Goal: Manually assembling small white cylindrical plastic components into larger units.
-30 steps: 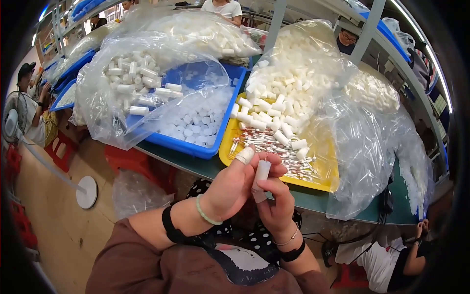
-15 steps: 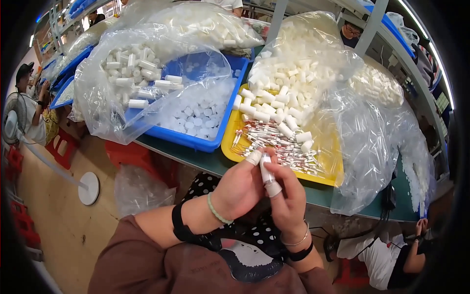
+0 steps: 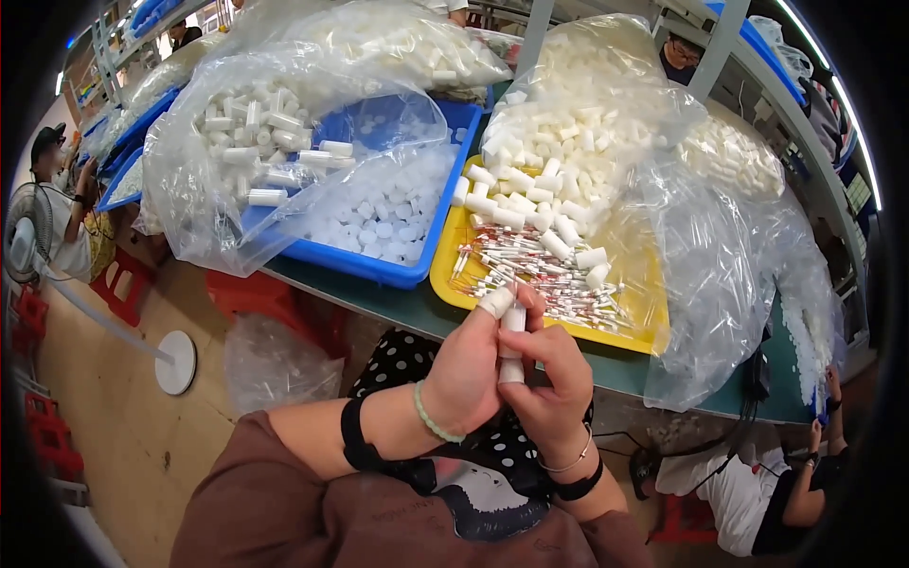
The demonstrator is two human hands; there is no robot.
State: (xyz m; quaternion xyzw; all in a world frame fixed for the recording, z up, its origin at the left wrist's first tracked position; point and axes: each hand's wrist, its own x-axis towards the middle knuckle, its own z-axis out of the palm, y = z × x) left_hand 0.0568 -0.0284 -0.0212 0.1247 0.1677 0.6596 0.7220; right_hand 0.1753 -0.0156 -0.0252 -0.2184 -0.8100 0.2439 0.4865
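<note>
In front of my lap, both hands are closed around a small white plastic tube point(image 3: 513, 320). My left hand point(image 3: 462, 371) steadies it with thumb and fingers; the thumb wears a pale wrap. From the other side, my right hand point(image 3: 554, 374) pinches the tube, its index finger lying across the middle. The right thumb, also wrapped, is below. Just beyond my fingertips is a yellow tray point(image 3: 445, 270) bearing thin red-and-white wired parts point(image 3: 549, 284) and white foam-like cylinders point(image 3: 530, 199). My fingers cover part of the tube.
At the left, a blue tray point(image 3: 402, 275) holds small translucent caps point(image 3: 393, 227) and a clear bag point(image 3: 189, 189) of white ribbed tubes. A crumpled plastic bag point(image 3: 701, 293) drapes over the table's right side. A red stool point(image 3: 275, 303) and a fan stand left; co-workers sit around.
The tube has turned more upright, and my right index finger now lies across it. My right hand has shifted slightly left and down.
</note>
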